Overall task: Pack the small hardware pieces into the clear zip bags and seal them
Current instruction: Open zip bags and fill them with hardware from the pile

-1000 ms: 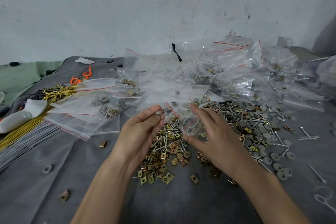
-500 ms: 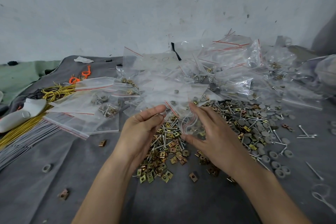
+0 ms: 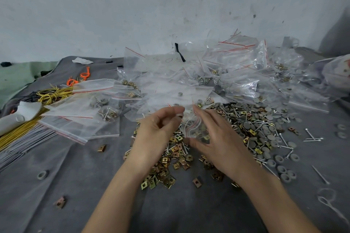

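Observation:
A small clear zip bag point(image 3: 195, 128) with a red line at its mouth hangs between my hands, above the hardware pile. My right hand point(image 3: 217, 138) holds the bag, thumb under it and fingers behind. My left hand point(image 3: 161, 128) pinches a small pale piece point(image 3: 180, 115) at the bag's mouth with curled fingers. Below lie brass square clip nuts point(image 3: 170, 164). To the right lie grey round washers and silver screws point(image 3: 265, 130). How much is inside the bag cannot be told.
Filled and empty clear zip bags point(image 3: 217, 75) are heaped at the back against the wall; more bags point(image 3: 81, 113) lie left. Yellow wire bundles point(image 3: 51, 96), orange ties point(image 3: 83, 77) and a white object point(image 3: 20, 115) sit far left. Stray nuts and washers dot the grey cloth point(image 3: 75, 185).
My left hand's fingers have curled in and moved right to the bag's mouth. The right hand and bag have barely moved.

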`<state>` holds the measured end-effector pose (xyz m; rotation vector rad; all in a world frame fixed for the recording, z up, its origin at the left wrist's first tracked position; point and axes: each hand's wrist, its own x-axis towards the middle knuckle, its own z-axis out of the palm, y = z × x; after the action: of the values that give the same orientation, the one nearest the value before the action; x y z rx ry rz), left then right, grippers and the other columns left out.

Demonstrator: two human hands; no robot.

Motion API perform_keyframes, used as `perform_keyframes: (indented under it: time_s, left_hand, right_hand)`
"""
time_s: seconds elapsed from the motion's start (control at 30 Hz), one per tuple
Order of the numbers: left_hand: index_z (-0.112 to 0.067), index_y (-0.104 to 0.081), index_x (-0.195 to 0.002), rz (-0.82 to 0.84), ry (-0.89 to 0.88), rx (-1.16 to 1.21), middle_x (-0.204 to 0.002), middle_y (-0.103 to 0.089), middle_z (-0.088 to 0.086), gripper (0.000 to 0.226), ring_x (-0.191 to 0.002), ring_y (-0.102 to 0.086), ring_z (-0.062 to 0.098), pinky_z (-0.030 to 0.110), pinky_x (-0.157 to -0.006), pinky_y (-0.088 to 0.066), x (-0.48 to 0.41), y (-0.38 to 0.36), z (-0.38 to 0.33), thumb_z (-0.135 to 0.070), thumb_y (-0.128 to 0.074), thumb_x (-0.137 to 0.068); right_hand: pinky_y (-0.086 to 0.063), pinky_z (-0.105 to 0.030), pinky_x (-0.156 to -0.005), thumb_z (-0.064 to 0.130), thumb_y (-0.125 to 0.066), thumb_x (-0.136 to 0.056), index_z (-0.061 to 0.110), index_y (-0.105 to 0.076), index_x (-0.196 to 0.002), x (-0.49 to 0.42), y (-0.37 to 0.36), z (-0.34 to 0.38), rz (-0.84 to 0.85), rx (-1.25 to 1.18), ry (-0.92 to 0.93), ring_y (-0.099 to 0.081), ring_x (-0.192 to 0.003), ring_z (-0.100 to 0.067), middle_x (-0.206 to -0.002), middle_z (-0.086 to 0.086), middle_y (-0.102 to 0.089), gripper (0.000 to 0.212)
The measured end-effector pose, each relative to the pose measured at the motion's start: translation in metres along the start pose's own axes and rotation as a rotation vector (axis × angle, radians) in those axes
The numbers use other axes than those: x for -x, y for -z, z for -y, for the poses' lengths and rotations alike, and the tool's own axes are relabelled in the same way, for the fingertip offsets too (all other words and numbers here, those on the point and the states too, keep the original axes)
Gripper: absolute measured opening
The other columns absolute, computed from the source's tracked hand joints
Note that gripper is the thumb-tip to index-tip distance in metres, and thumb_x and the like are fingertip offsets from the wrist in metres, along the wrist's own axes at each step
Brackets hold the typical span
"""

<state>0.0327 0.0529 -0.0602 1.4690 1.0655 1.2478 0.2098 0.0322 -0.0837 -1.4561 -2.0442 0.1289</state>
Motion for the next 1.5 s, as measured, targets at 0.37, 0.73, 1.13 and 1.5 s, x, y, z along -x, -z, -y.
perform_keyframes:
  time_s: [0.37, 0.73, 1.13, 1.5]
  left_hand:
    - [-0.033, -0.062, -0.114, -0.12, -0.09, -0.062, -0.101, -0.074, -0.014, 0.024, -0.1, -0.065, -0.005, 0.007, -0.08, -0.046, -0.012, -0.004, 0.0, -0.015, -0.059, -0.098]
    - [-0.016, -0.056, -0.134, -0.139, 0.021, -0.946, -0.129, -0.062, 0.008, 0.034, -0.121, -0.054, 0.028, 0.046, -0.102, -0.043, -0.058, 0.017, 0.037, -0.023, -0.049, -0.102]
    - [-0.022, -0.061, -0.128, -0.105, 0.074, -1.164, -0.128, -0.055, 0.011, 0.031, -0.121, -0.044, 0.035, 0.046, -0.099, -0.035, -0.07, 0.01, 0.043, -0.03, -0.045, -0.103]
    - [-0.017, -0.066, -0.119, -0.209, 0.058, -1.071, -0.118, -0.06, 0.011, 0.03, -0.113, -0.049, 0.033, 0.045, -0.095, -0.038, -0.071, 0.013, 0.044, -0.031, -0.044, -0.103]
  right_hand:
    - [-0.042, -0.033, -0.107, 0.062, -0.05, -0.088, 0.028, -0.021, -0.159, 0.0, 0.002, -0.001, -0.007, -0.044, -0.019, -0.041, -0.131, -0.01, -0.147, 0.011, -0.037, 0.084]
    - [-0.04, -0.034, -0.111, 0.072, -0.044, -0.087, 0.039, -0.017, -0.157, -0.002, 0.002, -0.008, -0.044, -0.146, -0.081, -0.039, -0.133, -0.009, -0.145, 0.017, -0.033, 0.083]
    - [-0.039, -0.034, -0.112, 0.071, -0.042, -0.087, 0.036, -0.018, -0.157, -0.004, 0.002, -0.008, -0.025, -0.143, -0.08, -0.039, -0.133, -0.008, -0.146, 0.014, -0.035, 0.082]
    - [-0.042, -0.035, -0.109, 0.068, -0.043, -0.088, 0.036, -0.016, -0.158, 0.001, 0.004, -0.007, -0.019, -0.121, -0.086, -0.042, -0.13, -0.011, -0.145, 0.013, -0.036, 0.081]
